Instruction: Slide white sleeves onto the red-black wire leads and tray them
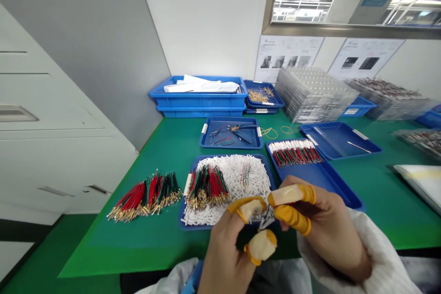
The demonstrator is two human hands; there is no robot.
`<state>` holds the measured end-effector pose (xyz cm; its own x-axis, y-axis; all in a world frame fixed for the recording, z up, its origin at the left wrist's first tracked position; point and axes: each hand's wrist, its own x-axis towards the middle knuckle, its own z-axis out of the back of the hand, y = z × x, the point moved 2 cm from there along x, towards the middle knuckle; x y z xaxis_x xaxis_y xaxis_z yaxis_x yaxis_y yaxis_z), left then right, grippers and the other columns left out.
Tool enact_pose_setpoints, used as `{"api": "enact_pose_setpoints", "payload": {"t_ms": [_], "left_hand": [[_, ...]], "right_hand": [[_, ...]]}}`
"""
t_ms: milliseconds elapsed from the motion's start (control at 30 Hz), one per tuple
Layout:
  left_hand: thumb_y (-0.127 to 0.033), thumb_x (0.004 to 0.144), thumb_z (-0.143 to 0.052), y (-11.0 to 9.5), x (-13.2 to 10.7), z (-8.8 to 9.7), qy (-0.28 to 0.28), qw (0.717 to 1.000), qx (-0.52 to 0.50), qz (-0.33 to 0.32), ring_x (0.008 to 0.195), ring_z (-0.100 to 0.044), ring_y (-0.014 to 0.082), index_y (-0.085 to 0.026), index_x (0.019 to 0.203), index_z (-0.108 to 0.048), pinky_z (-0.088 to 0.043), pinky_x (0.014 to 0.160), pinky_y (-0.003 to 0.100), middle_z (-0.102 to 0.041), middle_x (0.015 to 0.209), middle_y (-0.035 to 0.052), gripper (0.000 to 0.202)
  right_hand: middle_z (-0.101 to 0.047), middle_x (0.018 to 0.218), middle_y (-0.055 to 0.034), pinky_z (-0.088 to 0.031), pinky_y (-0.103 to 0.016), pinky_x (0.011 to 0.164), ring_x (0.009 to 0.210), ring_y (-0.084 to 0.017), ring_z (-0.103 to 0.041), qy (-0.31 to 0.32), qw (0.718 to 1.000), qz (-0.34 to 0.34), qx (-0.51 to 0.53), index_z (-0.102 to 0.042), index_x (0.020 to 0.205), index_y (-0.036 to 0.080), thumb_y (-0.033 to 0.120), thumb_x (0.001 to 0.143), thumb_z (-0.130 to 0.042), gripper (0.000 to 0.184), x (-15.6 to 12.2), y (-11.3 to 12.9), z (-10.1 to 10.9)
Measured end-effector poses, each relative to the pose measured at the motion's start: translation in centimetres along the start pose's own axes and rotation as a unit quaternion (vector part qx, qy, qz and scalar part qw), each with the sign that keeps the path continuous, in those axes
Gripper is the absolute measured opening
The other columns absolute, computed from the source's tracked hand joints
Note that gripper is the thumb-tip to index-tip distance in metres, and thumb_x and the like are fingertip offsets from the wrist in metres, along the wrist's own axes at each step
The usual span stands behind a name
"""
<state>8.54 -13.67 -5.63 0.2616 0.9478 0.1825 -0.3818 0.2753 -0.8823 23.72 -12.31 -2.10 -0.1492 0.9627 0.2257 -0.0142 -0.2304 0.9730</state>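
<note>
My left hand [229, 239] and my right hand [320, 220] meet over the front edge of the tray of white sleeves, with yellow rubber and beige covers on the fingertips. Between the fingertips are small whitish pieces [266, 219], blurred and partly covered. My left thumb and forefinger curl around them. A pinch closes my right fingers; what is inside is mostly hidden, with a bit of red showing. Beneath lies a blue tray [268, 172] full of short white sleeves [253, 170], topped by a bundle of red, black and green wires [208, 183] with gold ends.
More wire bundles [146, 195] lie on the green table at left. Another blue tray [330, 181] holds a row of white-sleeved wires [294, 152]. Behind are a tray with pliers [243, 136], an elastic band [286, 130], stacked blue bins [201, 101] and clear plastic trays [313, 94].
</note>
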Motion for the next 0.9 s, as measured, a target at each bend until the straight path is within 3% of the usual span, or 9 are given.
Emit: {"api": "enact_pose_setpoints", "payload": {"t_ms": [133,333,467,567,700,900], "left_hand": [[-0.006,0.070,-0.047,-1.2,0.3,-0.8,0.009,0.997,0.059,-0.055,0.082,-0.056,0.0228,-0.017,0.087,-0.061,-0.046,0.070,0.033,-0.062,0.086,0.0084,0.025],[-0.011,0.073,-0.050,0.0,0.4,-0.2,0.072,0.991,0.093,-0.066,0.079,-0.058,0.0229,-0.018,0.089,-0.059,-0.050,0.068,0.035,-0.062,0.084,0.0075,0.020],[-0.019,0.069,-0.061,-0.1,0.4,0.1,0.002,0.985,0.123,-0.118,0.087,-0.057,0.0239,-0.018,0.102,-0.053,-0.050,0.073,0.037,-0.062,0.096,0.0083,0.035],[-0.008,0.071,-0.050,-0.8,0.4,-0.5,-0.039,0.971,0.169,-0.163,0.077,-0.057,0.0217,-0.018,0.085,-0.059,-0.051,0.067,0.036,-0.063,0.081,0.0054,0.019],[-0.007,0.075,-0.039,-1.5,0.5,-1.0,-0.081,0.949,0.234,-0.197,0.066,-0.058,0.0200,-0.017,0.070,-0.057,-0.052,0.062,0.037,-0.062,0.066,0.0045,0.022],[-0.008,0.080,-0.031,-1.5,0.6,-1.0,-0.101,0.926,0.288,-0.223,0.061,-0.061,0.0186,-0.017,0.068,-0.054,-0.054,0.061,0.036,-0.063,0.062,0.0049,0.027]], "right_hand": [[-0.051,0.056,0.0050,-0.045,-0.017,0.047,0.050,-0.007,-0.053,-0.042,0.999,0.031,0.006,-0.062,0.067,0.022,0.010,0.072,-0.062,0.013,-0.5,-0.1,-0.1],[-0.056,0.054,0.0072,-0.047,-0.014,0.046,0.045,-0.004,-0.056,-0.104,0.993,0.038,0.039,-0.064,0.081,0.027,0.014,0.075,-0.062,0.015,-1.0,-1.2,0.9],[-0.058,0.053,0.0076,-0.048,-0.013,0.047,0.044,-0.004,-0.056,-0.121,0.991,0.025,0.054,-0.064,0.081,0.028,0.015,0.073,-0.064,0.016,-1.1,-1.9,0.9],[-0.058,0.051,0.0083,-0.048,-0.013,0.048,0.044,-0.004,-0.056,-0.128,0.989,0.014,0.073,-0.063,0.082,0.028,0.014,0.073,-0.064,0.017,-1.1,-2.1,0.8],[-0.065,0.069,0.0052,-0.049,-0.016,0.053,0.056,-0.007,-0.057,-0.077,0.996,-0.008,0.047,-0.060,0.091,0.028,0.012,0.064,-0.070,0.033,-0.9,-1.9,0.5],[-0.063,0.067,0.0038,-0.050,-0.020,0.060,0.063,-0.010,-0.059,-0.023,0.999,0.000,0.027,-0.057,0.072,0.023,0.006,0.062,-0.070,0.024,-0.6,-1.5,-0.1]]}}
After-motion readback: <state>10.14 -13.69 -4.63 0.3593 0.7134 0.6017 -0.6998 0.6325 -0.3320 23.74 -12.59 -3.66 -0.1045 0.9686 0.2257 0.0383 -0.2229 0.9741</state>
